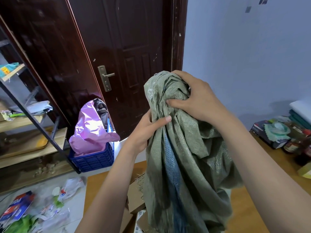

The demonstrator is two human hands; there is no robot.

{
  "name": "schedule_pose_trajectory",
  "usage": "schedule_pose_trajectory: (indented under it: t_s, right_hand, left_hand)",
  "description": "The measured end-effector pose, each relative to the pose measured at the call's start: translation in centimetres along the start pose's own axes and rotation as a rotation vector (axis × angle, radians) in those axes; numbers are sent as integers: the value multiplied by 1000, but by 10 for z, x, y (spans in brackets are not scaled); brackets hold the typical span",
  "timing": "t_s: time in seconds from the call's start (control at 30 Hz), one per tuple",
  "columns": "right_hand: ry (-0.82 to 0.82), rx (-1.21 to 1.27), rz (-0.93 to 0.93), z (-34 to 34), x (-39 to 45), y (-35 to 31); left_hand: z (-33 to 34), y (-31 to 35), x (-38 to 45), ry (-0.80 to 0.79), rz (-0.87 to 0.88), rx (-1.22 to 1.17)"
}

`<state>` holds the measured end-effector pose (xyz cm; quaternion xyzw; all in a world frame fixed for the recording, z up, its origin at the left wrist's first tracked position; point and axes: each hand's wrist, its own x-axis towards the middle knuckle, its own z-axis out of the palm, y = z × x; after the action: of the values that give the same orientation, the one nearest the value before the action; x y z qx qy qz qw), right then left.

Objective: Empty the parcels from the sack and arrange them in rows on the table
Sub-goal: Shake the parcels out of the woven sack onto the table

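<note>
A grey-green woven sack [185, 165] with a blue stripe hangs upside down above the wooden table [249, 212]. My right hand [198, 96] grips its bunched top end. Just below, my left hand [148, 130] pinches the gathered cloth from the left. Brown cardboard parcels [136, 197] lie on the table under the sack's frayed lower edge, partly hidden by the cloth. One carries a white label [139, 221].
A dark red door [127, 47] stands ahead. A blue crate [94, 158] with pink and black bags sits on the floor by a metal shelf [33, 118]. Loose wrappers [33, 209] litter the floor at left. Boxes and jars [286, 137] crowd the table's far right.
</note>
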<state>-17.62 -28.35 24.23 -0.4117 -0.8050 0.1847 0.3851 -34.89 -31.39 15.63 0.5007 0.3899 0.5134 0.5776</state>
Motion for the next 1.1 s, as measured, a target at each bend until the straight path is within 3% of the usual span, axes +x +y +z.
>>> schedule_pose_trajectory:
  t_s: [0.23,0.47,0.73,1.1]
  right_hand:
    - [86,-28,60,0,6,2]
    - [211,17,135,5,8,-8]
    - [235,3,265,-14,13,-17]
    - [304,1,330,-25,16,-32]
  left_hand:
    - [2,-16,-12,-122,12,244]
    - [30,-13,-5,17,102,138]
    - [33,11,2,142,184,94]
    - [31,37,9,185,292,9]
